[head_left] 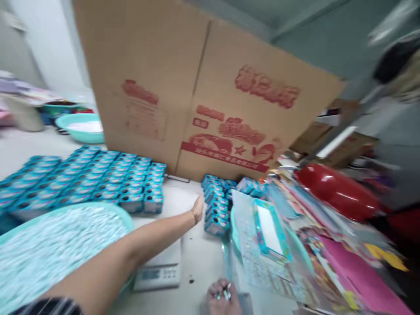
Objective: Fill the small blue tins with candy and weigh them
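My left arm reaches forward across the white table [193, 262]. My left hand [197, 208] rests by the side of a row of small blue boxes [217, 205]; its fingers are hidden behind the hand. Near the bottom edge, my right hand [223, 298] is closed on something small and shiny that I cannot make out, beside clear plastic packaging [262, 258]. A large grid of the same blue boxes [95, 179] covers the table at left.
A big flattened cardboard carton [203, 92] with red print stands behind the boxes. A teal basin [52, 249] of small packets sits at lower left, partly over a digital scale [159, 273]. A red balloon-like object [337, 192] and colourful packs lie at right. Another teal basin [82, 127] is far left.
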`<state>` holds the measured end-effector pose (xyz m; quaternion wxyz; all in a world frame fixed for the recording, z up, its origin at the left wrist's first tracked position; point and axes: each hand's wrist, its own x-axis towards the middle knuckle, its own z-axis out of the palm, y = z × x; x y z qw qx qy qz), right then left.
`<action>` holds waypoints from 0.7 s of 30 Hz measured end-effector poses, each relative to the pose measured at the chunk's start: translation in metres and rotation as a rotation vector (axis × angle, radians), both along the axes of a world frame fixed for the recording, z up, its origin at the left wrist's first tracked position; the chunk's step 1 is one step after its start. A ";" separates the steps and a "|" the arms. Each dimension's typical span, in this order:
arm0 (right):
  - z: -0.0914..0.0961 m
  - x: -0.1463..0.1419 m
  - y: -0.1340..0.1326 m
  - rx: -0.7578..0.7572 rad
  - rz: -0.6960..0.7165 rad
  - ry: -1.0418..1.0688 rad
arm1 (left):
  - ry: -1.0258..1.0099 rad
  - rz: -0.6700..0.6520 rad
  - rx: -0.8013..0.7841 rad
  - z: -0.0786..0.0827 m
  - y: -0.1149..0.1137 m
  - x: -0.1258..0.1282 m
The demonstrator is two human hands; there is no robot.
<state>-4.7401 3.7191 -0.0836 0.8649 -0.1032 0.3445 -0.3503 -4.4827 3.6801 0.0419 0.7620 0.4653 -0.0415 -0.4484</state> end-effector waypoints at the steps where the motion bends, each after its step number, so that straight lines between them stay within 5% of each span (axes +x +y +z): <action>1: 0.014 0.004 0.006 -0.008 -0.005 0.012 | -0.055 0.016 0.027 0.013 0.015 0.012; 5: 0.056 0.026 0.026 -0.073 0.140 -0.021 | -0.272 -0.025 0.126 0.071 0.117 0.068; 9: 0.069 0.046 0.049 -0.152 0.236 -0.028 | -0.557 -0.076 0.233 0.112 0.270 0.095; 10: 0.071 0.051 0.056 -0.148 0.244 -0.031 | -0.836 -0.100 0.365 0.114 0.309 0.096; 12: 0.078 0.061 0.070 -0.094 0.235 -0.033 | -1.285 -0.149 0.679 0.110 0.382 0.094; 13: 0.082 0.066 0.077 -0.050 0.221 -0.028 | -1.330 -0.116 0.746 0.104 0.415 0.093; 17: 0.097 0.087 0.100 0.043 0.245 0.018 | -1.346 0.107 0.956 0.071 0.521 0.098; 21: 0.106 0.107 0.114 -0.111 0.404 0.054 | -1.202 0.437 1.064 0.042 0.596 0.115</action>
